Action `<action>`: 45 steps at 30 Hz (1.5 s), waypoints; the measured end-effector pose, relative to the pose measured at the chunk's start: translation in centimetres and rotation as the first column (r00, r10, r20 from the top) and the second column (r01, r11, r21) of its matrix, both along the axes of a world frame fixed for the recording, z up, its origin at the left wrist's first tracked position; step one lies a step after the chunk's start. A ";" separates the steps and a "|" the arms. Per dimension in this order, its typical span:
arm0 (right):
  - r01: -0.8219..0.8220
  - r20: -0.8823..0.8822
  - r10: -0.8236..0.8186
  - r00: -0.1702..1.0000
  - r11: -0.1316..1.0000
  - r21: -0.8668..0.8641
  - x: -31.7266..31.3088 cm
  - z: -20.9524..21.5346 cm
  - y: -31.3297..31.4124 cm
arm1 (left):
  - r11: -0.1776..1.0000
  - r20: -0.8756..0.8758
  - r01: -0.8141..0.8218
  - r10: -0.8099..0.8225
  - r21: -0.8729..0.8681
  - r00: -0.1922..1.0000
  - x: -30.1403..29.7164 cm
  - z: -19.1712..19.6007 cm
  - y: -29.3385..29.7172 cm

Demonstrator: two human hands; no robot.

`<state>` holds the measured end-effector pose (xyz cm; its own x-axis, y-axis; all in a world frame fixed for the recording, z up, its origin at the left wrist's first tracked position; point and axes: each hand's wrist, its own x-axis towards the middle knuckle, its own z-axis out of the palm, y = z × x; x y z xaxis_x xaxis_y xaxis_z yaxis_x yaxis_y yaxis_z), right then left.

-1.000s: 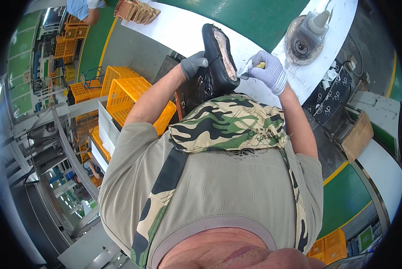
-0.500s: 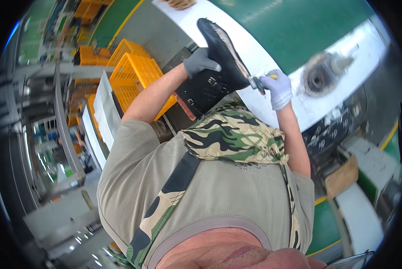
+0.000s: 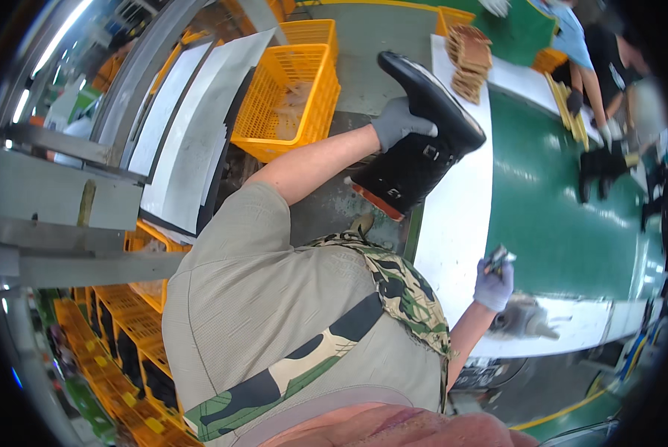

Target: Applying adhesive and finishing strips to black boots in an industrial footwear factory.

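Crates [image 3: 315, 104] of yellow plastic stand nearest on the left, so the raised boot is best kept clear of their rims. The person's left hand [image 3: 402, 125], in a grey glove, is clamped on the black boot [image 3: 439, 138] at its ankle, thumb across the near side. The boot is held tilted between the crates and the white desk [image 3: 453, 223], its foot angled up and to the left, its shaft slanting down toward the person; in view one end of the foot overlaps the desk, though whether they touch cannot be told. A good hold here would be firm enough to stop the boot rolling, with the thumb kept off the sole edge and the buckles not pressed against anything. Farther along, a stack of brown pieces [image 3: 469, 63] lies at the desk's far end, safer left unbumped. The right hand [image 3: 495, 279], in a pale glove, is well apart from the boot, its fingers closed around a small metallic item [image 3: 500, 259] too blurred to identify; any sharp part should face away from the leather. Just beside that hand sits a spouted container [image 3: 524, 320], which a careful wrist would avoid knocking.
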<state>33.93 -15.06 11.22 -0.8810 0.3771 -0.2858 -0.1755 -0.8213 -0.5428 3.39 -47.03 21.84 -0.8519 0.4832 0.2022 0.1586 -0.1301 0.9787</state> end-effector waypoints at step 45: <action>-0.383 0.311 0.378 0.872 0.922 -0.047 -9.1 2.2 -7.6 | -0.650 0.994 -0.754 0.031 0.098 0.102 4.3 12.0 -68.8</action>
